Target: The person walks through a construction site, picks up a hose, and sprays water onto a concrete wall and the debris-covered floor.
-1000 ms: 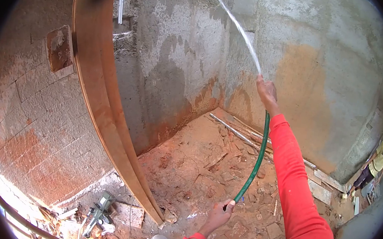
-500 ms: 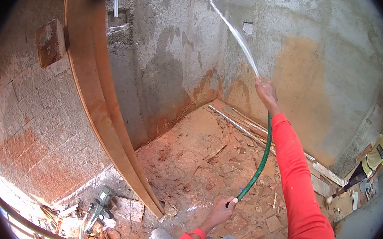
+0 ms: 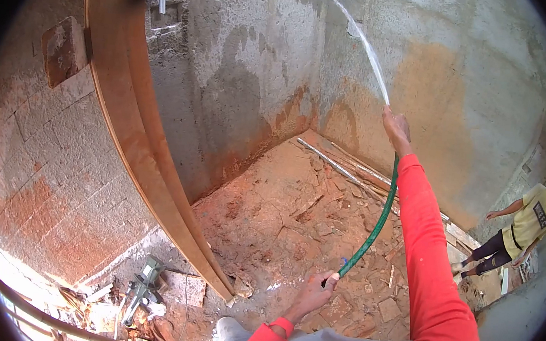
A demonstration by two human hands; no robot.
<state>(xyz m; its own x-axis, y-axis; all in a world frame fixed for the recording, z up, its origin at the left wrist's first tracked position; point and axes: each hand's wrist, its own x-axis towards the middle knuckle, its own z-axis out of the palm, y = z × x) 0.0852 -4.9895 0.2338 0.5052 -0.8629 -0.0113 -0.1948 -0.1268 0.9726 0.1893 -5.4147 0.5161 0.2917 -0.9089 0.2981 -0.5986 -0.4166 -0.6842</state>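
A green hose [image 3: 375, 235] curves between my two hands. Its upper end is in my right hand [image 3: 397, 129], raised before the concrete wall with the fingers wrapped round it. A stream of water [image 3: 366, 43] arcs from that end up and to the left toward the wall corner. Lower down, my left hand [image 3: 315, 292] is closed round the hose near my body. Wet dark patches mark the wall [image 3: 227, 95] left of the corner.
Long wooden boards [image 3: 135, 126] lean at the left. Thin planks [image 3: 351, 171] lie on the rubble-strewn dirt floor [image 3: 270, 203]. A green tool [image 3: 144, 286] stands at the lower left. Another person in a yellow shirt [image 3: 534, 216] is at the right.
My right hand and the water stream have moved to the right. My left hand has risen slightly. The other person has come further into view, with both legs now visible.
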